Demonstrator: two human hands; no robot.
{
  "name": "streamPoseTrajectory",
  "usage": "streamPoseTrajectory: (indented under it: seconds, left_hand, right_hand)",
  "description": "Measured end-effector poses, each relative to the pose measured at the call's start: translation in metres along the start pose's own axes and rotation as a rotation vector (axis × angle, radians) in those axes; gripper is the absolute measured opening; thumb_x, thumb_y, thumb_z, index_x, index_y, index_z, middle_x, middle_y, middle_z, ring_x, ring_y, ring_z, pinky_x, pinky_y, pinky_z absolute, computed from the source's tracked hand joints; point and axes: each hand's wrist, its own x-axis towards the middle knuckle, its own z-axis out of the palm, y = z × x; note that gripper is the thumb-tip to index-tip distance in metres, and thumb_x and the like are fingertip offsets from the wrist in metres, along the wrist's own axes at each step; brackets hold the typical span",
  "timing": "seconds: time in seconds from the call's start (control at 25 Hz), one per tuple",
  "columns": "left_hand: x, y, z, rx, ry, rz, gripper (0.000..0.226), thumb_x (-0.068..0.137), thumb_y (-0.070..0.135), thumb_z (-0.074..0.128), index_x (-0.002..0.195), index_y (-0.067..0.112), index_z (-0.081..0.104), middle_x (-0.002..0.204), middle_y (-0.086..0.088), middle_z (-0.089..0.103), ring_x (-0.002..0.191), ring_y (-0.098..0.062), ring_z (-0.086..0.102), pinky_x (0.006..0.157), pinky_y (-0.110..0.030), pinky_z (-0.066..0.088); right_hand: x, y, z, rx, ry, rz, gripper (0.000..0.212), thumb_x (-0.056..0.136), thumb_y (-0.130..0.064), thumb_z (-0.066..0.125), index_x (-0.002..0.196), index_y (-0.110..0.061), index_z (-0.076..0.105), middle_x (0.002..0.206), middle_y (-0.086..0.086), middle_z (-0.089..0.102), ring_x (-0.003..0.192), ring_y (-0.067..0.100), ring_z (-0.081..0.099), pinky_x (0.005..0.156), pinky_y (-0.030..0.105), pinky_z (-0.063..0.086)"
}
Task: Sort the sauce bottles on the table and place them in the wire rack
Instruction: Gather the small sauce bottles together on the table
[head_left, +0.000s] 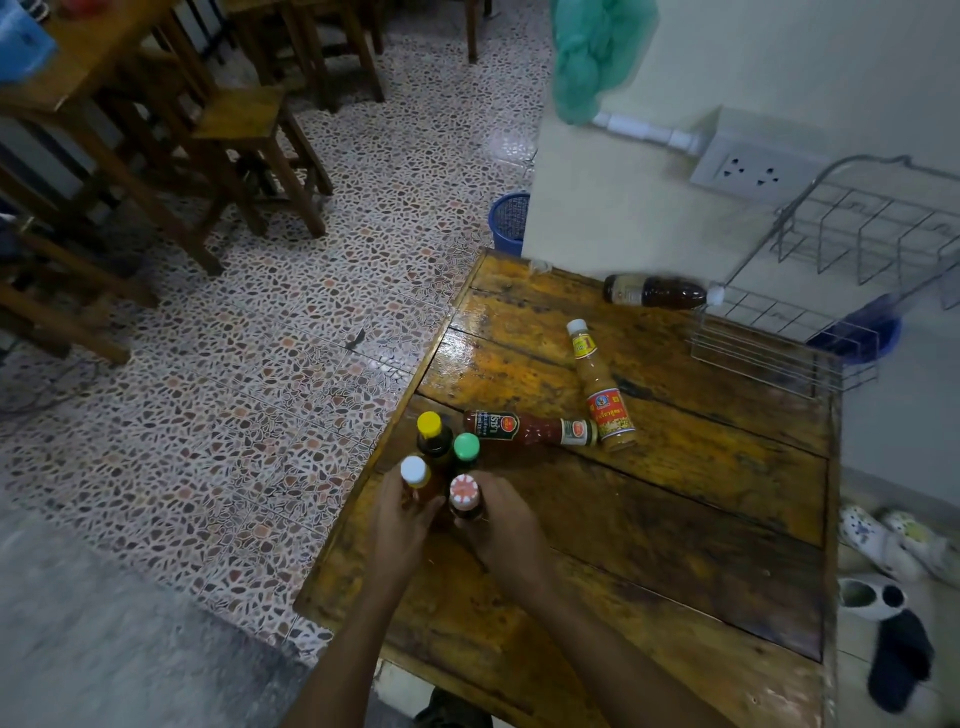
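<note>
Several sauce bottles stand upright in a tight cluster at the left edge of the wooden table (675, 530). My left hand (397, 525) grips the white-capped orange bottle (415, 480). My right hand (501, 525) grips the bottle with the red-and-white patterned cap (464, 496). Behind them stand a yellow-capped dark bottle (431, 434) and a green-capped bottle (466, 452). A red chilli sauce bottle (524, 428) lies flat mid-table, touching a tilted pale orange bottle (602, 395). A dark brown bottle (654, 291) lies at the far edge beside the wire rack (810, 322), which holds no bottles.
A wall with a power socket (753, 171) rises behind the rack. A blue item (862, 332) sits under the rack's right side. A blue bin (509, 221) stands on the tiled floor. Wooden stools (249, 150) fill the upper left. Shoes (893, 551) lie right of the table.
</note>
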Motion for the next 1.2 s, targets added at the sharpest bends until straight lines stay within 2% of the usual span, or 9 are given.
streamPoseTrajectory:
  seconds: [0.16,0.4,0.52,0.68,0.76,0.84,0.92,1.08,1.2]
  left_hand:
    - [-0.003,0.003,-0.004,0.014,-0.015,-0.006,0.059,0.090,-0.002,0.075,0.139,0.023,0.054,0.131,0.000,0.064,0.121,-0.015,0.061,0.099,-0.043,0.056]
    - [-0.012,0.016,-0.005,0.024,-0.037,-0.047,0.063,0.090,-0.003,0.073,0.143,0.021,0.049,0.129,0.005,0.062,0.116,-0.006,0.062,0.087,-0.010,0.047]
    - [-0.020,0.018,-0.003,0.015,-0.044,-0.031,0.072,0.088,-0.006,0.074,0.148,0.019,0.044,0.135,0.010,0.058,0.121,0.002,0.056,0.097,-0.023,0.048]
    - [-0.044,0.003,0.004,0.144,-0.041,-0.241,0.059,0.085,0.008,0.082,0.136,0.007,0.053,0.129,-0.013,0.065,0.115,-0.029,0.064,0.099,-0.048,0.053]
    - [-0.069,0.005,0.022,0.215,-0.116,-0.393,0.053,0.087,0.021,0.083,0.131,0.009,0.056,0.114,-0.013,0.069,0.100,-0.025,0.067,0.091,-0.045,0.057]
    - [-0.089,0.023,0.057,0.177,-0.197,-0.426,0.056,0.086,0.022,0.084,0.134,0.009,0.058,0.101,-0.005,0.070,0.090,-0.017,0.067,0.079,-0.025,0.055]
    - [-0.095,0.060,0.099,0.158,-0.265,-0.305,0.057,0.086,0.029,0.084,0.135,0.017,0.058,0.103,0.005,0.070,0.091,-0.007,0.067,0.074,-0.013,0.052]
    - [-0.051,0.140,0.160,0.174,-0.333,-0.059,0.048,0.091,0.044,0.075,0.134,0.032,0.055,0.117,0.018,0.063,0.106,0.002,0.062,0.083,-0.020,0.053]
    - [-0.001,0.162,0.176,0.481,-0.269,0.115,0.050,0.093,0.037,0.073,0.137,0.026,0.052,0.131,0.007,0.056,0.122,-0.012,0.056,0.100,-0.032,0.050]
  right_hand:
    - [0.006,-0.005,0.004,-0.002,-0.006,0.027,0.057,0.088,-0.021,0.076,0.139,-0.023,0.050,0.135,-0.004,0.058,0.125,0.016,0.054,0.099,0.033,0.050]
    - [0.007,-0.006,0.007,0.017,0.006,0.113,0.052,0.087,-0.030,0.077,0.130,-0.022,0.049,0.131,-0.003,0.055,0.118,0.015,0.057,0.089,0.028,0.053]
    - [0.004,0.000,-0.004,0.056,-0.020,0.093,0.057,0.087,-0.033,0.077,0.135,-0.022,0.047,0.134,-0.004,0.051,0.120,0.013,0.055,0.092,0.028,0.054]
    - [-0.005,0.034,-0.055,-0.080,0.035,0.040,0.056,0.088,-0.039,0.074,0.136,-0.026,0.048,0.133,-0.008,0.051,0.117,0.007,0.054,0.090,0.021,0.050]
    - [-0.005,0.064,-0.095,-0.152,0.100,0.076,0.049,0.089,-0.039,0.072,0.132,-0.026,0.051,0.128,-0.010,0.054,0.113,0.007,0.056,0.085,0.021,0.048]
    - [0.003,0.092,-0.138,-0.128,0.161,0.153,0.042,0.089,-0.035,0.073,0.124,-0.026,0.053,0.119,-0.008,0.060,0.105,0.011,0.060,0.079,0.025,0.050]
    - [0.023,0.113,-0.176,-0.009,0.207,0.291,0.043,0.089,-0.036,0.074,0.124,-0.026,0.051,0.116,-0.006,0.064,0.098,0.011,0.063,0.075,0.030,0.053]
    - [0.097,0.124,-0.225,0.613,0.345,0.577,0.067,0.085,-0.040,0.079,0.139,-0.019,0.047,0.128,0.003,0.061,0.104,0.019,0.065,0.078,0.036,0.061]
    - [0.161,0.123,-0.245,0.929,0.420,0.692,0.072,0.084,-0.035,0.082,0.142,-0.012,0.046,0.125,0.007,0.062,0.099,0.019,0.064,0.080,0.033,0.059]
